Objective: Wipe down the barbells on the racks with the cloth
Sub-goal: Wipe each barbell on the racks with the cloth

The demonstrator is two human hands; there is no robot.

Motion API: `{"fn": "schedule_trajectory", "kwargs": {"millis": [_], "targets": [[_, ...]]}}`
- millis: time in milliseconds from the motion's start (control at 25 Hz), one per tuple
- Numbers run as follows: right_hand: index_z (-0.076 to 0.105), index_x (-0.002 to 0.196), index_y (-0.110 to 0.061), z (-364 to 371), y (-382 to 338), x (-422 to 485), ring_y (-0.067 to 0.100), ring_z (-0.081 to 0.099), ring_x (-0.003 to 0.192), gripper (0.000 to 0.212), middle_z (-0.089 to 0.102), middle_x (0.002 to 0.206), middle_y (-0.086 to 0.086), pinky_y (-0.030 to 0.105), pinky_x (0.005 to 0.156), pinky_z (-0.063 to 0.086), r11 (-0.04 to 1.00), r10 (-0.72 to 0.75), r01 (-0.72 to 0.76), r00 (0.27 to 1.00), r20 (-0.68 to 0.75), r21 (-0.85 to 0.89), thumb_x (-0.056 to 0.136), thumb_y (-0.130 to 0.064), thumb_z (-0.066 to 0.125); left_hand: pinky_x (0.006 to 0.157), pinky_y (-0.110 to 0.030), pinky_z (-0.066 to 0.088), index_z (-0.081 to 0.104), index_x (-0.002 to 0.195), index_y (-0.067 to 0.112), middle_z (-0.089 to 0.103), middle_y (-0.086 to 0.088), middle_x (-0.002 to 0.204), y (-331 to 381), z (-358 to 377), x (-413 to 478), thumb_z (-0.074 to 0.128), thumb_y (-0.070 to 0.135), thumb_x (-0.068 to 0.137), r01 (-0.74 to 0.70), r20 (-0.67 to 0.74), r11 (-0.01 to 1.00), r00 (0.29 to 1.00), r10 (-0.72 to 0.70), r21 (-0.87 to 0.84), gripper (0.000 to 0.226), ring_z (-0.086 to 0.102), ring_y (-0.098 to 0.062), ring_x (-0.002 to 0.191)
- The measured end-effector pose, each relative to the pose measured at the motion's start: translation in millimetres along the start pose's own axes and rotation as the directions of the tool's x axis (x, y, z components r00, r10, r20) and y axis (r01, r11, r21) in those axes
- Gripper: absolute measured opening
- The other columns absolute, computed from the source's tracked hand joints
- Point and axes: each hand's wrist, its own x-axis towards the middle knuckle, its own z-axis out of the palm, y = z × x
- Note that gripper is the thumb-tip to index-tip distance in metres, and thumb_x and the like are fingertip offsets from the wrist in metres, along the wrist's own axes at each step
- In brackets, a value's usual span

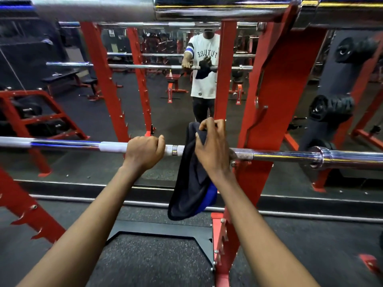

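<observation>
1. Head view, the hands: the left hand [145,152] is wrapped in a fist around the long chrome steel barbell [279,155], steadying it. The right hand [211,148] pinches the top fold of the dark navy cloth with a blue edge [190,189].
2. The cloth is draped over the bar just beside the left hand, between it and the red steel rack upright [259,100] that carries the bar. Most of the cloth hangs below the bar.
3. Step in hand, as I judge it: gathering the cloth round the shaft, ready for a wiping stroke.
4. The next move calls for closing the cloth snugly round the bar and sliding it along.
5. A second chrome barbell [207,9] sits higher up and likely awaits wiping.
6. No true containers show. Storage pegs at the right carry black weight plates [331,108].
</observation>
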Motion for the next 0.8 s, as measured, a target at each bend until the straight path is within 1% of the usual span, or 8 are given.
{"fn": "schedule_trajectory", "kwargs": {"millis": [120, 200, 320, 440, 560, 680, 720, 800], "targets": [[0.061, 0.088, -0.017, 2, -5, 13, 0.027, 0.049, 0.086, 0.024, 0.053, 0.095, 0.005, 0.038, 0.081, 0.044, 0.994, -0.064, 0.053, 0.991, -0.118, -0.098, 0.077, 0.004, 0.062, 0.052, -0.033, 0.03, 0.057, 0.051, 0.004, 0.062, -0.02, 0.055, 2, -1, 2, 0.037, 0.035, 0.094, 0.015, -0.01, 0.999, 1.0, -0.015, -0.034, 0.056, 0.061, -0.043, 0.053], [0.065, 0.089, -0.017, 0, -3, 19, 0.026, 0.049, 0.086, 0.025, 0.054, 0.094, 0.005, 0.036, 0.08, 0.044, 0.994, -0.097, 0.088, 0.983, -0.158, -0.062, 0.079, 0.005, 0.061, 0.051, -0.032, 0.032, 0.057, 0.048, 0.004, 0.06, -0.021, 0.052, 2, -3, 1, 0.044, 0.031, 0.093, 0.021, -0.046, 0.998, 0.999, -0.024, -0.061, 0.054, 0.06, -0.043, 0.049], [0.072, 0.101, -0.016, -6, -9, 38, 0.027, 0.056, 0.089, 0.017, 0.055, 0.097, 0.008, 0.042, 0.082, 0.05, 0.984, -0.168, 0.177, 0.957, -0.235, 0.018, 0.093, -0.004, 0.062, 0.049, -0.029, 0.029, 0.058, 0.046, 0.004, 0.057, -0.02, 0.048, 3, -3, 2, 0.038, 0.032, 0.091, 0.018, -0.073, 0.998, 0.997, -0.022, -0.06, 0.057, 0.058, -0.042, 0.045], [0.072, 0.121, -0.014, -12, -17, 67, 0.026, 0.058, 0.099, 0.024, 0.059, 0.108, 0.013, 0.032, 0.093, 0.046, 0.959, -0.273, 0.283, 0.916, -0.293, -0.006, 0.102, -0.011, 0.059, 0.049, -0.028, 0.028, 0.056, 0.045, 0.004, 0.057, -0.019, 0.046, 3, -3, 1, 0.034, 0.034, 0.09, 0.018, -0.079, 0.998, 0.997, -0.023, -0.064, 0.058, 0.057, -0.041, 0.044], [0.071, 0.124, -0.019, -8, 1, 48, 0.031, 0.062, 0.104, 0.025, 0.065, 0.12, 0.005, 0.031, 0.099, 0.038, 0.923, -0.38, 0.361, 0.907, -0.181, -0.131, 0.104, -0.014, 0.057, 0.048, -0.027, 0.028, 0.054, 0.043, 0.005, 0.056, -0.017, 0.045, 2, -4, 0, 0.034, 0.033, 0.09, 0.011, -0.091, 0.998, 0.996, -0.017, -0.069, 0.058, 0.057, -0.04, 0.043], [0.07, 0.113, -0.021, -12, 22, 9, 0.034, 0.058, 0.101, 0.017, 0.062, 0.118, 0.003, 0.045, 0.092, 0.045, 0.937, -0.324, 0.311, 0.944, -0.06, -0.16, 0.102, -0.022, 0.057, 0.048, -0.027, 0.027, 0.056, 0.045, 0.005, 0.057, -0.016, 0.046, 3, -5, 1, 0.036, 0.033, 0.09, 0.016, -0.092, 0.999, 0.996, -0.021, -0.047, 0.057, 0.058, -0.039, 0.043], [0.067, 0.113, -0.021, -15, 25, 4, 0.034, 0.056, 0.103, 0.019, 0.059, 0.118, 0.004, 0.047, 0.091, 0.045, 0.943, -0.285, 0.28, 0.958, -0.004, -0.178, 0.101, -0.031, 0.056, 0.048, -0.027, 0.026, 0.057, 0.046, 0.005, 0.058, -0.016, 0.046, 3, -6, 1, 0.036, 0.034, 0.091, 0.017, -0.089, 0.999, 0.996, -0.021, -0.048, 0.057, 0.058, -0.039, 0.043], [0.062, 0.118, -0.022, -26, 27, 5, 0.031, 0.053, 0.108, 0.043, 0.053, 0.123, 0.004, 0.046, 0.096, 0.044, 0.949, -0.224, 0.245, 0.967, 0.12, -0.201, 0.092, -0.056, 0.059, 0.047, -0.027, 0.028, 0.057, 0.046, 0.005, 0.058, -0.016, 0.047, 4, -7, 0, 0.035, 0.034, 0.091, 0.016, -0.084, 0.999, 0.996, -0.02, -0.05, 0.058, 0.058, -0.038, 0.044]]}}
